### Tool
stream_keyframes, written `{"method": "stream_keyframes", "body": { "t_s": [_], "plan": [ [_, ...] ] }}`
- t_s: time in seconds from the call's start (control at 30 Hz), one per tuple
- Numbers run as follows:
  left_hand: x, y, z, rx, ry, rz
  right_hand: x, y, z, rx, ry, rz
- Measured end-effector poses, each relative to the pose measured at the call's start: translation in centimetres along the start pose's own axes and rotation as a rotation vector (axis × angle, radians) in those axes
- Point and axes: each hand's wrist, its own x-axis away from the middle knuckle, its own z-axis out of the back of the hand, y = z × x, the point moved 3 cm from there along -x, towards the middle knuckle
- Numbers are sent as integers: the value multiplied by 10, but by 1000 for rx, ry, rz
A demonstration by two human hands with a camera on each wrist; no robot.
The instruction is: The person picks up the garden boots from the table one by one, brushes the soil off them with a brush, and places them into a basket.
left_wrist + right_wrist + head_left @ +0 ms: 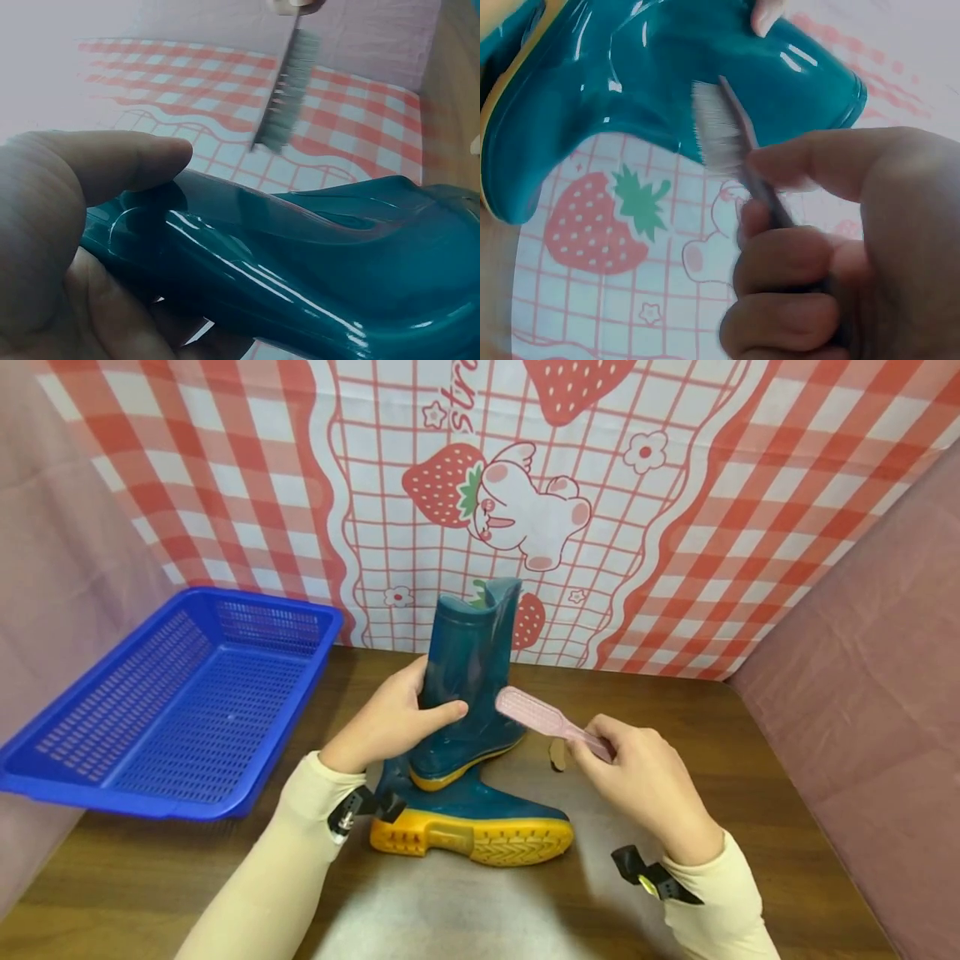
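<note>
My left hand (393,718) grips the shaft of a teal rubber boot (476,647), its thumb across the front and the other fingers behind. That boot is upright, its yellow-edged sole just above a second boot (495,802) that lies on its side with its yellow tread showing. In my right hand (648,777) is a pink scrub brush (534,712), held by the handle to the right of the upright boot. Its pale bristles (716,131) face the boot's shaft in the right wrist view. From the left wrist, the brush (289,90) appears apart from the boot.
A blue plastic basket (225,710) stands at the left on the brown wooden table (697,718). Behind is a red-and-white checked cloth (795,485) with strawberries, and pink cloth (862,710) hangs at both sides. A small tan-and-dark piece (557,755) lies near the brush.
</note>
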Motion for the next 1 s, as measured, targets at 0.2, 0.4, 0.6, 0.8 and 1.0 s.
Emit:
{"method": "stream_keyframes", "body": {
  "t_s": [0.2, 0.4, 0.6, 0.8, 1.0],
  "plan": [
    [1, 2, -1, 7, -18, -25, -1, -10, -3, -23, 117, 158],
    [1, 1, -2, -13, -19, -43, -3, -12, -11, -21, 85, 171],
    [0, 1, -3, -31, -7, -58, -3, -11, -17, -19, 42, 163],
    [1, 2, -3, -19, 3, -43, -3, -9, -21, 14, -33, 107],
    [-1, -1, -4, 28, -30, -32, -4, -4, -16, 42, 5, 20]
  ]
}}
